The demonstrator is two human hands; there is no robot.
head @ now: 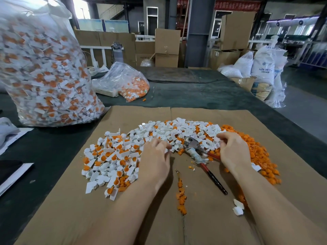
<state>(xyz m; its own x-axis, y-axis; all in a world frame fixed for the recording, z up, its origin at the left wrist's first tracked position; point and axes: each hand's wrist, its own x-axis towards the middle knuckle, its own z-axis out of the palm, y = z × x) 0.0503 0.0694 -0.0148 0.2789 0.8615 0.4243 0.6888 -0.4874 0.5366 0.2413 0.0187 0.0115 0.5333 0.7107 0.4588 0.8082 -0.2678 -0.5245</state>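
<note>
Two hands: the left hand point(155, 156) and the right hand point(231, 151) both reach forward over the cardboard sheet point(123, 218), one view from the head.
Left fingers: curled down point(163, 145) onto the near edge of the pile point(123, 152). They are blurred, so I cannot tell whether they pinch a piece.
Right fingers: curled point(222, 137), with the tips in among the white pieces. Here too I cannot tell whether they grip anything.
Stock: the pile runs in an arc across the middle of the sheet. White pieces with orange inserts lie to the left, and loose orange bits point(256, 151) are heaped just right of the right hand.
Tool: the pliers point(194, 146), red-handled, lie flat between the hands. The head rests on the pile's edge and one handle passes under the right hand.
Underneath: a dark table point(194, 96) carries the sheet.
Far left: a big bag point(44, 71), clear and stuffed with the same pieces, stands at the sheet's corner.
Beyond: a small bag point(123, 82) lies slumped on the table.
Background: cardboard boxes point(167, 41) and white sacks point(261, 66).
</note>
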